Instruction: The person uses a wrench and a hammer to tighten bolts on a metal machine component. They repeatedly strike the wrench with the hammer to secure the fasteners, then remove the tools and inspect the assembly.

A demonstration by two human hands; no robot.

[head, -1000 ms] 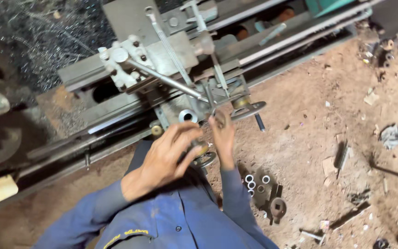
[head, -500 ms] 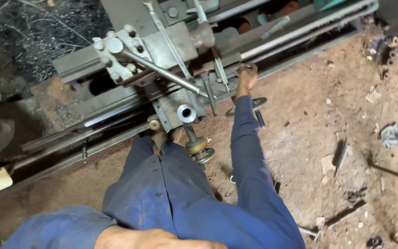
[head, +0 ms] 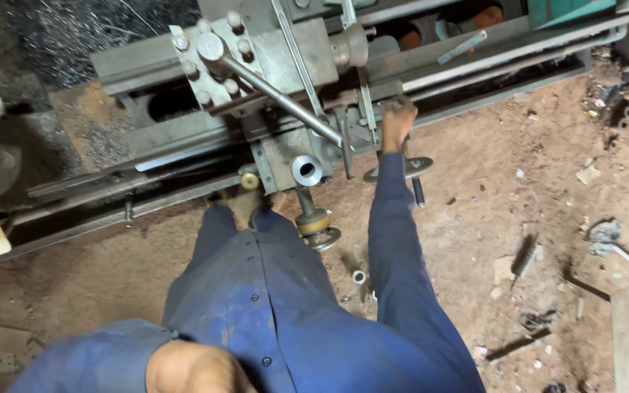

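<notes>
Right hand [head: 399, 120] has left the handwheel [head: 318, 225], now closed around a lever [head: 364, 102] on the lathe carriage [head: 285, 149]. Left hand [head: 191, 367] pulled back low; grip unclear.

Blue button-up work shirt, dusty, small dark buttons down the front placket. Long sleeves on both arms, right sleeve [head: 402, 262] running to the wrist just behind the bare right hand [head: 397, 122]. No gloves.
</notes>
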